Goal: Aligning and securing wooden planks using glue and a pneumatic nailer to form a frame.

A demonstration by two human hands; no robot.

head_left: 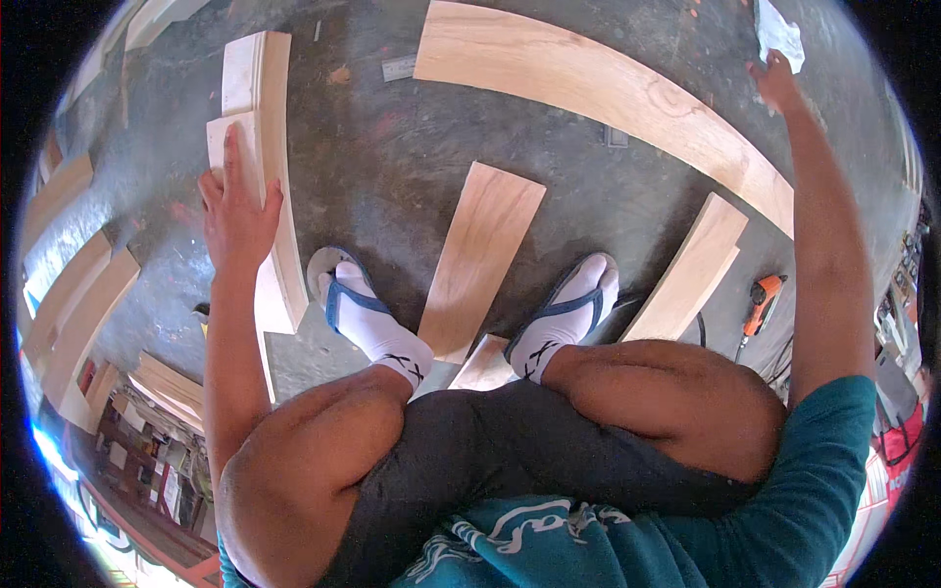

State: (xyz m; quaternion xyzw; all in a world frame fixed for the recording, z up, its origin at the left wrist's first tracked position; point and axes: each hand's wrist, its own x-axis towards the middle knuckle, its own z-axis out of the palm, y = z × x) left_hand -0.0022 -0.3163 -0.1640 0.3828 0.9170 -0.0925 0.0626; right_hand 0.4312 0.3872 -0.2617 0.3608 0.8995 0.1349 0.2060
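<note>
While boards [272, 152] are seemingly being steadied by spread left fingers [232, 157], white cloth [781, 34] is being pinched by right fingers [776, 64]

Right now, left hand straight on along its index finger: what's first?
Left hand, on the nearer pale board, would likely meet the farther-reaching board just past its end; height difference unclear.

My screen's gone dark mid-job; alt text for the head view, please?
Left hand rests on stacked pale boards at left; right hand, outstretched at upper right, touches a white cloth-like piece. A plank lies between the sandalled feet, an orange power tool to the right.
</note>
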